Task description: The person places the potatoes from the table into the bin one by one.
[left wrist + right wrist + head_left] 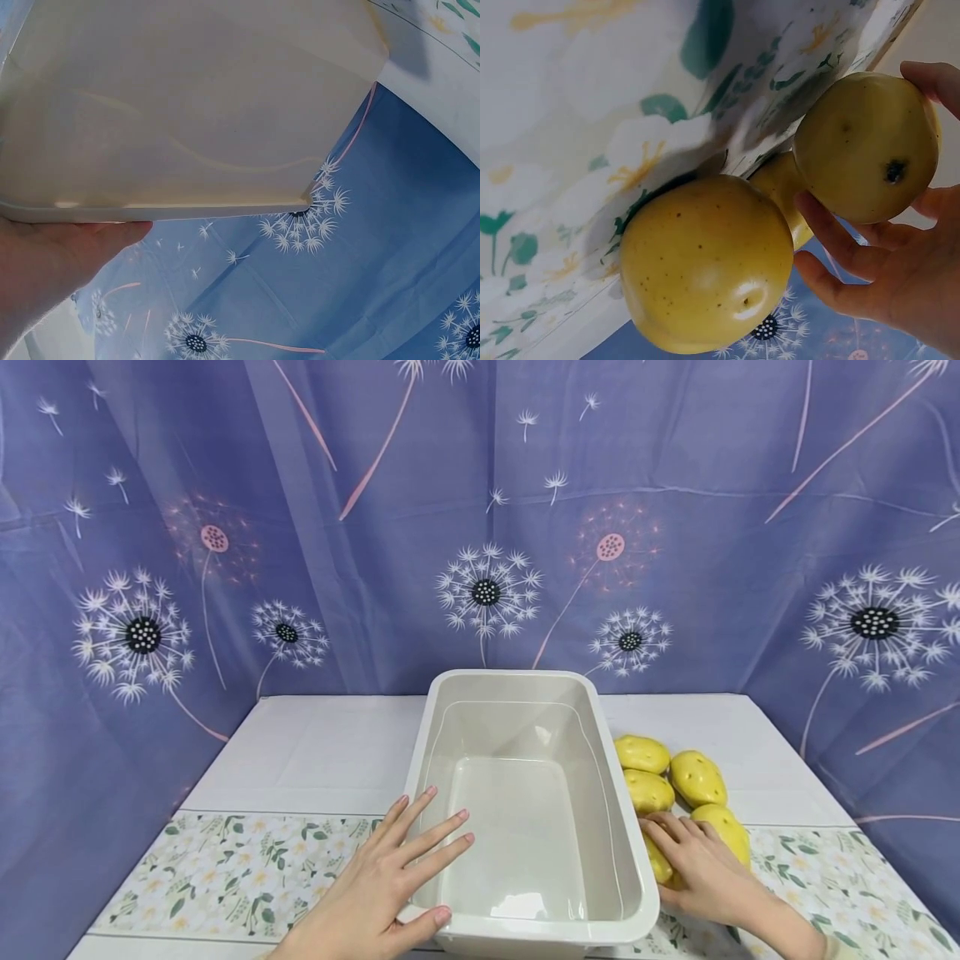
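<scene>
Right hand grips a potato, partly hiding it. Left hand, fingers apart, overlaps the tub's edge; room beyond fingertips.

Head cam: bright, fairly even lt, src out of frame; sharp w/ glare patches inside glossy off-white rectangular plastic tub. L wrist cam: dim, bluish, low contrast, soft; tub face in shade. R wrist cam: dim too, slight blur; spec highlight on lumpy yellow dark-specked potato, soft shadow beside it on white floral-print worktop.
</scene>
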`<act>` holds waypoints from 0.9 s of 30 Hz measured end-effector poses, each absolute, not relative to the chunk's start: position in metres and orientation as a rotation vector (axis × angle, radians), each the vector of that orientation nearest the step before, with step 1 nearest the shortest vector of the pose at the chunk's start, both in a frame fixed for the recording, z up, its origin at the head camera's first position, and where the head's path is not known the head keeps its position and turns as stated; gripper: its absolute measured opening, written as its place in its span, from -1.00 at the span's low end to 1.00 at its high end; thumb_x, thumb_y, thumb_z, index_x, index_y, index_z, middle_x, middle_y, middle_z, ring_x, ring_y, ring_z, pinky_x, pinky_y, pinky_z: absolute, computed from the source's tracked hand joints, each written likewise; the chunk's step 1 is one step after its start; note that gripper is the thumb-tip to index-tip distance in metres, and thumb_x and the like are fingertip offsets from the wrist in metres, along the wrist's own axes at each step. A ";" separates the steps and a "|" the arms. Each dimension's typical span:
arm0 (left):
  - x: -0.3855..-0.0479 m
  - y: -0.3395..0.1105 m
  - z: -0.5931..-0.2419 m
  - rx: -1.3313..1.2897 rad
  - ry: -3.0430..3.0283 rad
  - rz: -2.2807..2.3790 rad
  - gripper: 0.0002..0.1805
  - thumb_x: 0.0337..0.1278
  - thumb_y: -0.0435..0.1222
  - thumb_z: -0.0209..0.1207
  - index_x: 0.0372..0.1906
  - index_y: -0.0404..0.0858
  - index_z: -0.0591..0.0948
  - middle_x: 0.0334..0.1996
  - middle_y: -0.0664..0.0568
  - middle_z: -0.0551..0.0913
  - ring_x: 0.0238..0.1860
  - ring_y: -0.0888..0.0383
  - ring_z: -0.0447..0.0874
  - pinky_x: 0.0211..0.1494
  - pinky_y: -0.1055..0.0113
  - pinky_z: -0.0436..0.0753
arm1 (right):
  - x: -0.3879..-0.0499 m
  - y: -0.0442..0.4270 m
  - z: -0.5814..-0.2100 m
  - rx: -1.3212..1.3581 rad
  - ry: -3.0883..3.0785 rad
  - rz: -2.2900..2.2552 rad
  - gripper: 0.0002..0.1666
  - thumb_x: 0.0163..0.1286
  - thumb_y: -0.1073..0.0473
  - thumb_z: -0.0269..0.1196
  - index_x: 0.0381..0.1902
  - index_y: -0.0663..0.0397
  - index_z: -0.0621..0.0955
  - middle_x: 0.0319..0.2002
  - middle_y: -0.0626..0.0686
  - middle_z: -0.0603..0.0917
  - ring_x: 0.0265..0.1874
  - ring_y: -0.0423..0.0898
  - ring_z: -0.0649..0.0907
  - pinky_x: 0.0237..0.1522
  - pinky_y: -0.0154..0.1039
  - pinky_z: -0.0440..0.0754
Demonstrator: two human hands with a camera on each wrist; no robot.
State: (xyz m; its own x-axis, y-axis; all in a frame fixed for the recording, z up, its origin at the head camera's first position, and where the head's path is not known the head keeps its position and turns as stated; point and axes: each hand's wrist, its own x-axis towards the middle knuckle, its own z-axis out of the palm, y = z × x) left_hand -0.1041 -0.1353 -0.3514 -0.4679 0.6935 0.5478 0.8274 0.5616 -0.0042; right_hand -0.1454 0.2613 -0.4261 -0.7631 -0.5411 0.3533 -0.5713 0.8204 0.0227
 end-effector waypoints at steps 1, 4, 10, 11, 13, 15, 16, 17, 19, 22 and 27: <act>-0.104 -0.135 -0.351 -1.220 -2.300 -0.357 -0.42 0.24 0.09 -0.25 0.30 -0.04 0.25 0.31 0.10 0.24 0.39 -0.09 -0.05 0.44 0.24 -0.32 | -0.145 0.262 -0.426 0.840 -2.654 0.119 -0.18 -0.17 -0.27 0.35 0.03 0.03 0.49 -0.08 0.04 0.53 -0.14 0.00 0.54 -0.21 0.02 0.46; -0.104 -0.135 -0.351 -1.220 -2.297 -0.357 -0.42 0.24 0.09 -0.26 0.29 -0.04 0.25 0.31 0.09 0.24 0.39 -0.09 -0.04 0.44 0.24 -0.32 | -0.146 0.262 -0.424 0.846 -2.626 0.105 -0.18 -0.18 -0.26 0.35 0.03 0.03 0.49 -0.08 0.03 0.53 -0.13 -0.01 0.54 -0.23 -0.01 0.45; -0.104 -0.135 -0.351 -1.217 -2.299 -0.356 -0.42 0.24 0.09 -0.25 0.30 -0.04 0.25 0.31 0.10 0.24 0.39 -0.09 -0.05 0.44 0.24 -0.32 | -0.147 0.263 -0.418 0.864 -2.558 0.098 -0.21 -0.16 -0.25 0.35 0.03 0.01 0.48 -0.09 -0.04 0.52 -0.13 -0.10 0.53 -0.27 -0.08 0.44; -0.104 -0.135 -0.351 -1.216 -2.300 -0.355 -0.42 0.24 0.09 -0.24 0.30 -0.04 0.25 0.31 0.10 0.24 0.39 -0.09 -0.05 0.44 0.24 -0.31 | -0.148 0.263 -0.417 0.864 -2.553 0.099 -0.21 -0.16 -0.24 0.35 0.02 0.01 0.48 -0.11 -0.06 0.52 -0.14 -0.11 0.53 -0.28 -0.08 0.45; -0.104 -0.135 -0.351 -1.216 -2.298 -0.354 -0.43 0.23 0.08 -0.23 0.29 -0.04 0.25 0.31 0.10 0.24 0.39 -0.10 -0.05 0.44 0.23 -0.30 | -0.148 0.263 -0.415 0.864 -2.544 0.101 -0.22 -0.16 -0.24 0.35 0.01 0.01 0.49 -0.13 -0.07 0.52 -0.16 -0.12 0.54 -0.30 -0.08 0.45; -0.104 -0.135 -0.351 -1.219 -2.294 -0.360 -0.43 0.22 0.08 -0.21 0.29 -0.04 0.26 0.31 0.09 0.25 0.39 -0.10 -0.05 0.44 0.24 -0.30 | -0.148 0.264 -0.414 0.859 -2.547 0.101 -0.22 -0.17 -0.23 0.36 0.01 0.00 0.49 -0.14 -0.09 0.51 -0.16 -0.14 0.54 -0.31 -0.11 0.45; -0.105 -0.135 -0.351 -1.219 -2.296 -0.360 -0.43 0.23 0.08 -0.22 0.29 -0.04 0.25 0.31 0.09 0.25 0.39 -0.10 -0.05 0.44 0.24 -0.30 | -0.148 0.264 -0.414 0.858 -2.548 0.101 -0.22 -0.18 -0.22 0.36 0.01 0.00 0.49 -0.14 -0.10 0.51 -0.16 -0.14 0.53 -0.31 -0.11 0.45; -0.105 -0.135 -0.351 -1.218 -2.298 -0.360 -0.43 0.23 0.08 -0.22 0.29 -0.04 0.25 0.31 0.09 0.24 0.39 -0.10 -0.04 0.44 0.24 -0.30 | -0.147 0.264 -0.414 0.856 -2.549 0.101 -0.22 -0.19 -0.22 0.37 0.01 -0.01 0.50 -0.14 -0.11 0.51 -0.16 -0.15 0.53 -0.31 -0.12 0.45; -0.104 -0.135 -0.351 -1.216 -2.304 -0.362 -0.43 0.22 0.08 -0.20 0.30 -0.03 0.25 0.31 0.10 0.24 0.38 -0.10 -0.03 0.44 0.26 -0.32 | -0.147 0.264 -0.413 0.856 -2.557 0.104 -0.21 -0.20 -0.21 0.37 0.02 -0.02 0.49 -0.14 -0.13 0.51 -0.15 -0.17 0.53 -0.30 -0.13 0.44; -0.104 -0.136 -0.351 -1.214 -2.313 -0.358 -0.43 0.22 0.08 -0.20 0.30 -0.02 0.24 0.32 0.11 0.23 0.38 -0.09 -0.03 0.43 0.28 -0.33 | -0.147 0.264 -0.412 0.854 -2.568 0.111 -0.21 -0.19 -0.21 0.36 0.04 -0.05 0.49 -0.12 -0.14 0.50 -0.14 -0.19 0.52 -0.29 -0.13 0.44; -0.104 -0.136 -0.351 -1.209 -2.318 -0.355 -0.42 0.21 0.08 -0.18 0.29 -0.01 0.25 0.32 0.12 0.23 0.38 -0.10 -0.01 0.43 0.29 -0.33 | -0.147 0.264 -0.410 0.852 -2.560 0.114 -0.21 -0.16 -0.25 0.34 0.05 -0.05 0.49 -0.10 -0.10 0.51 -0.12 -0.16 0.52 -0.26 -0.11 0.45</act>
State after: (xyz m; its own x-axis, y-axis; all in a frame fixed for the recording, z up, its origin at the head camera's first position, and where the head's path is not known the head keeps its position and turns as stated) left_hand -0.1035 -0.1360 -0.3510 -0.4818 0.6906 0.5395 0.8204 0.5717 0.0008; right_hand -0.1474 0.2645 -0.4096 -0.7149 -0.5515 0.4298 -0.5875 0.8071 0.0583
